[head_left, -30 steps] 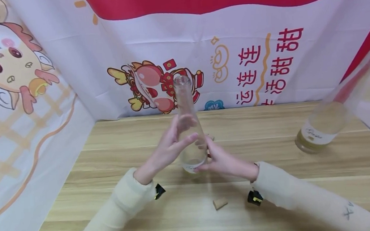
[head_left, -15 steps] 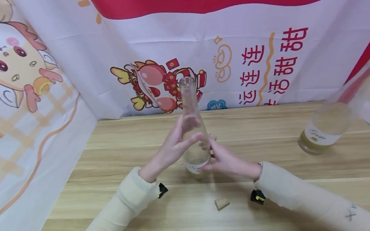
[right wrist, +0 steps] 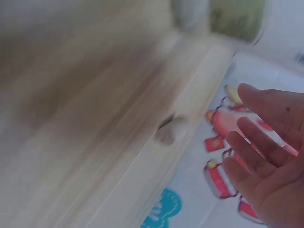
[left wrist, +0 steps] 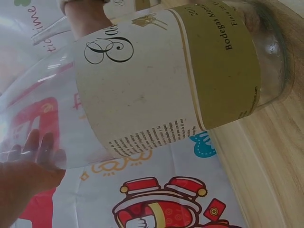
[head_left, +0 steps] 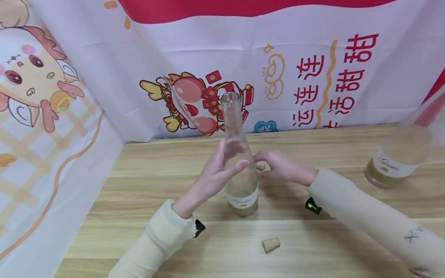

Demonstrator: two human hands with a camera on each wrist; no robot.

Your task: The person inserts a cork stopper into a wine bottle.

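Observation:
A clear glass wine bottle (head_left: pixel 242 189) with a white and olive label stands upright on the wooden table, its mouth uncorked. My left hand (head_left: pixel 213 174) grips it at the shoulder, thumb across the front and fingers behind the glass. The left wrist view shows the label (left wrist: pixel 137 80) close up. To the right of the bottle is my right hand (head_left: pixel 285 167), holding nothing; its fingers are spread loosely in the right wrist view. A small cork (head_left: pixel 261 165) lies on the table close to those fingers, blurred in the right wrist view.
Another cork (head_left: pixel 271 244) lies nearer the front of the table (head_left: pixel 201 263). A second, similar bottle (head_left: pixel 394 160) stands at the right. Printed cloth (head_left: pixel 194 32) hangs behind the table and along the left side.
My right hand has let go of the bottle's lower part and moved right and back, beside the rear cork. The left hand keeps its hold. The head view has shifted slightly.

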